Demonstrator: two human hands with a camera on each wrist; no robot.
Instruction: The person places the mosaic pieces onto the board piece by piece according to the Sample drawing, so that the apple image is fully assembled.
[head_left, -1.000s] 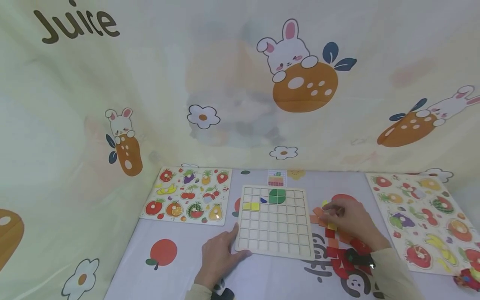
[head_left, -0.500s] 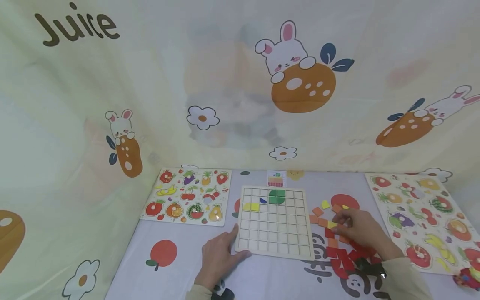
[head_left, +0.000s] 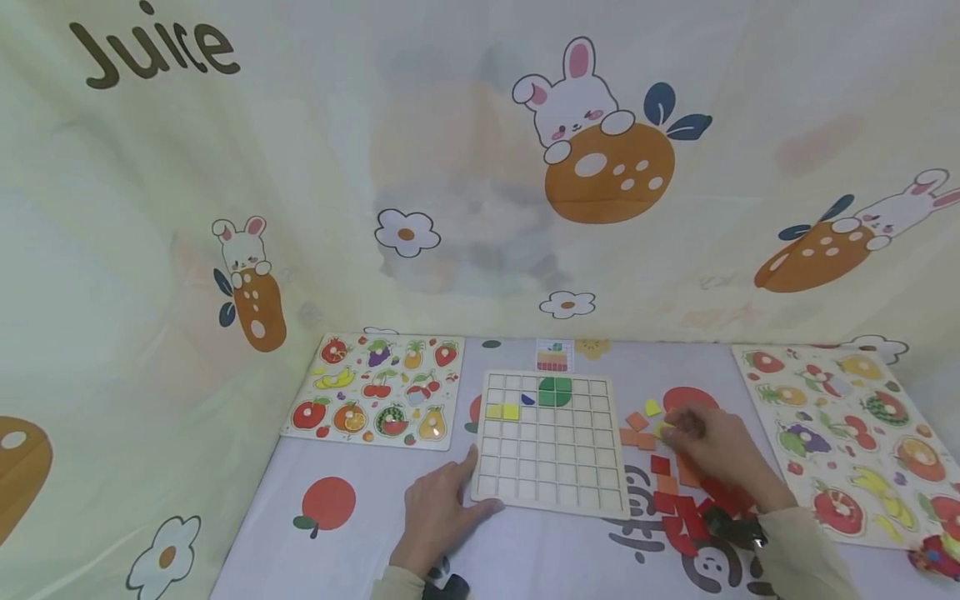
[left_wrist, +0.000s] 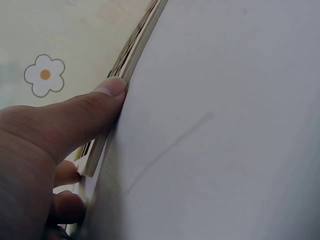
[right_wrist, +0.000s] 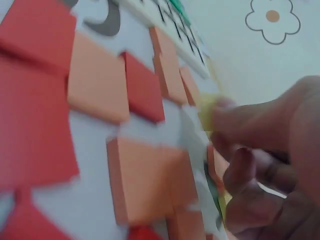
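My left hand (head_left: 438,508) rests at the near left corner of a wooden grid board (head_left: 555,479). Its straight thumb lies along the front edge, and a finger touches the left side. In the board sit green rounded tiles (head_left: 555,392), a small blue piece (head_left: 528,400) and two yellow tiles (head_left: 502,412). To the right of the board, my right hand (head_left: 716,446) pinches a yellow tile (right_wrist: 206,112) between thumb and fingertips. Below that hand lie loose orange tiles (right_wrist: 145,180) and red tiles (right_wrist: 142,87); the hand hides some of them.
Fruit puzzle boards lie at the left (head_left: 375,392) and right (head_left: 855,442). A small picture card (head_left: 554,356) lies behind the grid board. One loose yellow tile (head_left: 652,408) lies beyond the pile. A printed curtain (head_left: 480,167) hangs behind the table.
My right hand has moved right from the orange tiles, leaving an orange tile on the table, and now lifts a yellow tile. My left hand has stayed at the board's corner.
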